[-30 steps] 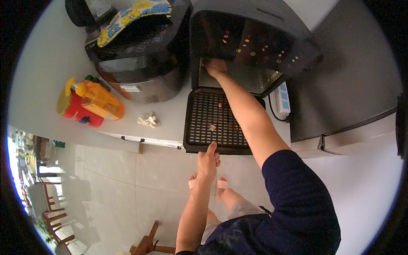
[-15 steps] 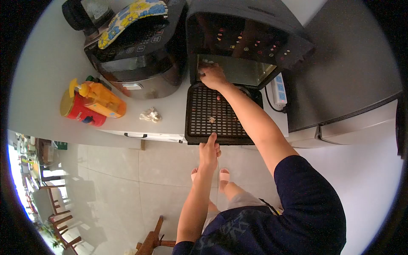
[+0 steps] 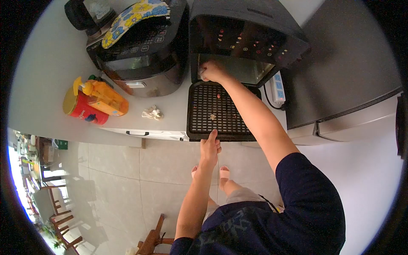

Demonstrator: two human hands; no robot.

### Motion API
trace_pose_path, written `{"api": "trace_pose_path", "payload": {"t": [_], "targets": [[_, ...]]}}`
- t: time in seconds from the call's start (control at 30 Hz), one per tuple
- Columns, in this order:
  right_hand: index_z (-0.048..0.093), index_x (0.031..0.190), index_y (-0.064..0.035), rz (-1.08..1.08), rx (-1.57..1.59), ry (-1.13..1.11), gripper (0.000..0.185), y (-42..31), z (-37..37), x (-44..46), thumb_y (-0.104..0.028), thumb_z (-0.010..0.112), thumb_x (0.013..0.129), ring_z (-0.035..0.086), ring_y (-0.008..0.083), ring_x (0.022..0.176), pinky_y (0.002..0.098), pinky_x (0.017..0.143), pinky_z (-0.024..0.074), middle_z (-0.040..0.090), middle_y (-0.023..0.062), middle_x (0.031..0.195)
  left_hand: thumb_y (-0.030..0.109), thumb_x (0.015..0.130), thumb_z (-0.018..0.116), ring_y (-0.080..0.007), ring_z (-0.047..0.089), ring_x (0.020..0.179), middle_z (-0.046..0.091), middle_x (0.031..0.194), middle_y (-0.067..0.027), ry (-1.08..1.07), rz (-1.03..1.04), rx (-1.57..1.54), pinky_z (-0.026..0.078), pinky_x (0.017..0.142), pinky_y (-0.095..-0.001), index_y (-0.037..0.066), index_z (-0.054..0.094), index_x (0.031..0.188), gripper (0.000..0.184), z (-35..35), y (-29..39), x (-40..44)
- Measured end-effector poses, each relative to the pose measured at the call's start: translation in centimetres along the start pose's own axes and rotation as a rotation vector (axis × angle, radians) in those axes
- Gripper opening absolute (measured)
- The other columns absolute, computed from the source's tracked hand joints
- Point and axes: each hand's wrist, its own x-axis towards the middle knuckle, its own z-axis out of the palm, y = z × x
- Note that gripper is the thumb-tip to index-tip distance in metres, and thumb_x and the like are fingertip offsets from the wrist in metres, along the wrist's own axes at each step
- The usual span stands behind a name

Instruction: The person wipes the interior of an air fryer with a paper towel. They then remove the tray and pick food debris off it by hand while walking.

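Note:
A black perforated tray (image 3: 199, 125) rests at the front of a black air fryer oven (image 3: 255, 36), with small food crumbs (image 3: 212, 116) on its grid. My left hand (image 3: 210, 146) grips the tray's front edge, thumb on top and fingers curled underneath. Beyond the tray, my right hand (image 3: 213, 71) reaches into the left side of the oven's opening. Its fingers are closed; something pale shows at the fingertips, too small to name. My right forearm crosses over the tray's right part and hides some of it.
A multicooker (image 3: 140, 68) with a flowered mitt (image 3: 131, 19) on top stands left of the oven. An orange pump bottle (image 3: 108, 98), a red can (image 3: 83, 109) and a crumpled white tissue (image 3: 152, 112) are on the counter. A power strip (image 3: 278, 88) lies at the right.
My right hand has shifted slightly inside the opening, its fingers now more curled. My left hand keeps its grip on the tray's edge. The view has moved a little.

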Motion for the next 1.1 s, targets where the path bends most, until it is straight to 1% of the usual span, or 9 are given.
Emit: {"api": "trace_pose_path", "payload": {"t": [0.03, 0.1, 0.23, 0.3, 0.4, 0.5, 0.6, 0.93, 1.1], "targets": [[0.063, 0.09, -0.0058, 0.003, 0.003, 0.0, 0.023, 1.1, 1.0, 0.9, -0.01, 0.058, 0.069, 0.059, 0.0259, 0.074, 0.0351, 0.069, 0.0475, 0.062, 0.014, 0.091, 0.023, 0.084, 0.055, -0.0048, 0.019, 0.042, 0.022, 0.049, 0.009, -0.007, -0.007, -0.01, 0.016, 0.039, -0.0234, 0.018, 0.034, 0.06, 0.033, 0.0, 0.0, 0.0], [0.063, 0.086, -0.0034, -0.029, 0.674, -0.128, 0.021, 4.0, 3.4, 3.4, -0.008, 0.06, 0.066, 0.057, 0.0238, 0.068, 0.0331, 0.066, 0.0465, 0.062, 0.0137, 0.081, 0.023, 0.084, 0.056, -0.0047, 0.019, 0.042, 0.022, 0.049, 0.0092, -0.013, -0.014, -0.018, 0.016, 0.039, -0.0232, 0.018, 0.034, 0.06, 0.033, 0.0, 0.2, -0.1], [0.063, 0.09, -0.0044, 0.016, 0.734, -0.104, 0.026, 4.8, 4.4, 4.8, -0.01, 0.062, 0.065, 0.059, 0.024, 0.073, 0.0342, 0.066, 0.0467, 0.063, 0.0133, 0.081, 0.022, 0.084, 0.056, -0.0049, 0.02, 0.043, 0.021, 0.049, 0.0087, 0.024, -0.044, -0.012, 0.016, 0.039, -0.0229, 0.018, 0.034, 0.06, 0.033, 0.2, 0.2, -0.1], [0.061, 0.098, -0.0061, -0.144, 0.121, -0.077, 0.033, 4.7, 3.9, 5.0, -0.016, 0.063, 0.067, 0.06, 0.0245, 0.077, 0.0344, 0.068, 0.0468, 0.063, 0.0129, 0.088, 0.022, 0.083, 0.057, -0.0051, 0.02, 0.043, 0.021, 0.049, 0.0084, 0.024, -0.047, -0.016, 0.016, 0.039, -0.023, 0.018, 0.034, 0.059, 0.033, 0.1, 0.4, 0.1], [0.06, 0.103, -0.0099, -0.178, -0.049, -0.052, 0.037, 2.3, 1.1, 2.4, -0.025, 0.063, 0.07, 0.06, 0.0261, 0.081, 0.0353, 0.07, 0.0467, 0.063, 0.0128, 0.09, 0.021, 0.083, 0.057, -0.0058, 0.021, 0.043, 0.022, 0.049, 0.0077, 0.004, -0.047, -0.022, 0.017, 0.039, -0.0234, 0.017, 0.033, 0.059, 0.034, 0.1, 0.3, 0.2], [0.06, 0.105, -0.0135, -0.192, 0.01, 0.213, 0.039, 1.9, 1.7, -0.4, -0.033, 0.062, 0.071, 0.059, 0.0272, 0.084, 0.0361, 0.074, 0.046, 0.063, 0.0122, 0.091, 0.021, 0.083, 0.056, -0.0059, 0.02, 0.043, 0.023, 0.049, 0.0077, 0.012, -0.041, -0.012, 0.017, 0.039, -0.0238, 0.017, 0.033, 0.058, 0.035, 0.0, 0.2, 0.3], [0.059, 0.107, -0.0163, -0.184, -0.07, 0.334, 0.039, 1.9, 2.8, -0.8, -0.035, 0.062, 0.072, 0.059, 0.0269, 0.088, 0.0364, 0.077, 0.0454, 0.062, 0.0115, 0.094, 0.022, 0.083, 0.057, -0.0059, 0.02, 0.043, 0.023, 0.049, 0.0078, 0.033, -0.057, -0.006, 0.017, 0.039, -0.0239, 0.017, 0.032, 0.057, 0.037, 0.3, 0.5, 0.0], [0.061, 0.102, -0.0211, -0.007, -0.035, 0.346, 0.03, 2.5, 4.2, 2.4, -0.03, 0.058, 0.073, 0.06, 0.0261, 0.087, 0.0381, 0.074, 0.0472, 0.063, 0.008, 0.095, 0.022, 0.084, 0.055, -0.0059, 0.02, 0.042, 0.024, 0.048, 0.0081, 0.038, -0.056, 0.011, 0.018, 0.04, -0.0247, 0.017, 0.033, 0.057, 0.035, 0.0, 0.1, 0.2], [0.067, 0.082, -0.0095, 0.087, -0.342, 0.331, 0.023, 2.9, 4.1, 5.6, -0.029, 0.057, 0.075, 0.062, 0.0236, 0.081, 0.038, 0.068, 0.0485, 0.064, 0.0129, 0.085, 0.022, 0.083, 0.056, -0.0054, 0.021, 0.041, 0.024, 0.048, 0.0084, 0.043, -0.05, 0.008, 0.018, 0.038, -0.0245, 0.018, 0.035, 0.057, 0.033, 0.1, 0.1, 0.1]]}}
